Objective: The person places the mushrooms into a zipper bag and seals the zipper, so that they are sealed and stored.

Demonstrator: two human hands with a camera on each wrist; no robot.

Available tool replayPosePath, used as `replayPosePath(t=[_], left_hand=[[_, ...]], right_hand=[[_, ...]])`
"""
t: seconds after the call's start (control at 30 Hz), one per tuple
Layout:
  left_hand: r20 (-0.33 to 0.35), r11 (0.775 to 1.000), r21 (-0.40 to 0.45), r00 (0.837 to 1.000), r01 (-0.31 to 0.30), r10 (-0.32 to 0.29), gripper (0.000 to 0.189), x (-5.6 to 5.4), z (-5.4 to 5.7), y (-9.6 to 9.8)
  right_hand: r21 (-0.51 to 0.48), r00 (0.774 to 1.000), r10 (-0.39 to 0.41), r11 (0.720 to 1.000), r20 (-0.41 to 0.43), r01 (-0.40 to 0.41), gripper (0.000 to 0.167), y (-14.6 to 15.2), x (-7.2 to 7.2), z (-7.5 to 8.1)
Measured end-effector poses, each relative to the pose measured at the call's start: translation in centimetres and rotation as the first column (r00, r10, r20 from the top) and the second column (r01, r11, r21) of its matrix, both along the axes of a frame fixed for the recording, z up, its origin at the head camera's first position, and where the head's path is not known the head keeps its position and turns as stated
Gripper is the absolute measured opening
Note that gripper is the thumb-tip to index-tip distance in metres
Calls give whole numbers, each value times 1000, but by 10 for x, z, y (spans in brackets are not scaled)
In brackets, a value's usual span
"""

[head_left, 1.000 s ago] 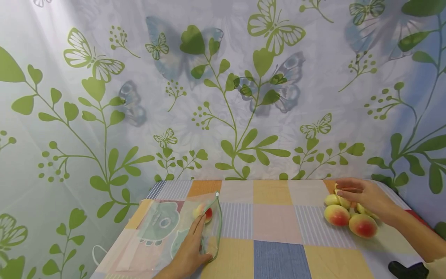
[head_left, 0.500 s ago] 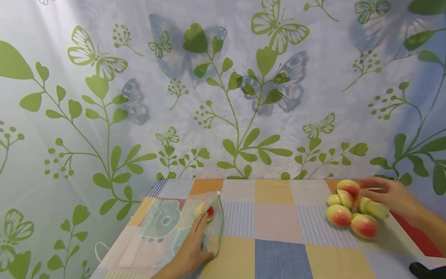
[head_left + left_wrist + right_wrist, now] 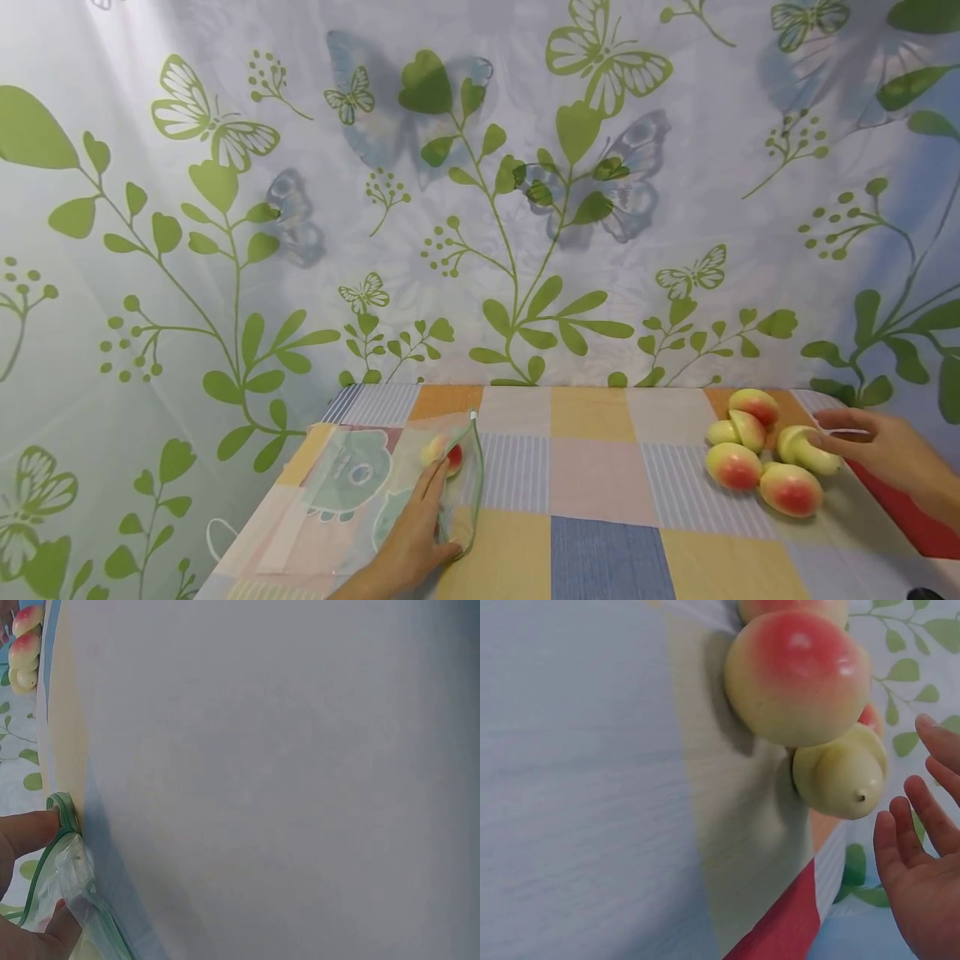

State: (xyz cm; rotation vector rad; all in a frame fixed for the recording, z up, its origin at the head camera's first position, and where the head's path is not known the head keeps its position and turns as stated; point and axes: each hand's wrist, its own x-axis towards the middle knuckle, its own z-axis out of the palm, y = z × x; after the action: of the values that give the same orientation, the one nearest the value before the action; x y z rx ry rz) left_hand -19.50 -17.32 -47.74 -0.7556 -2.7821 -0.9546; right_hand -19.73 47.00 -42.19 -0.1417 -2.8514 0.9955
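Lower left: bag [image 3: 348, 475], one fruit [image 3: 455, 458] inside; your left hand [image 3: 412, 529], fingers extended, pressing its mouth. Lower right: pile [image 3: 750, 431] beside your right hand [image 3: 892, 450], loosely spread, unladen (a nudge could start rolling).

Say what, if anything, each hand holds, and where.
Left hand: on the clear bag, at its green-edged mouth; pinch or press, can't tell. Right hand: holds nothing.

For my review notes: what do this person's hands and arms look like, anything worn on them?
Both the left hand and the right hand are bare, with no gloves. I can make out no rings, bracelets or markings. No sleeve is identifiable now; the frame cuts off both forearms.
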Motion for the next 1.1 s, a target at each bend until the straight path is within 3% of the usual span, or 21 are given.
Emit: replayPosePath(t=[0.27,0.57,0.77,1.1], left_hand=[[-6,1000,12,1000,0,1,121,1,0,-1],[5,1000,-6,1000,0,0,120,1,1,-1],[5,1000,-6,1000,-5,5,119,2,2,-1],[8,1000,0,1000,-3,3,119,2,1,1]], right_hand=[[25,998,-41,999,56,40,83,7,2,-18],[15,998,-55,998,-22,56,75,15,6,-45],[-73,998,-55,996,-33,53,72,11,7,-52],[-106,992,-78,992,-99,67,61,15,9,-50]])
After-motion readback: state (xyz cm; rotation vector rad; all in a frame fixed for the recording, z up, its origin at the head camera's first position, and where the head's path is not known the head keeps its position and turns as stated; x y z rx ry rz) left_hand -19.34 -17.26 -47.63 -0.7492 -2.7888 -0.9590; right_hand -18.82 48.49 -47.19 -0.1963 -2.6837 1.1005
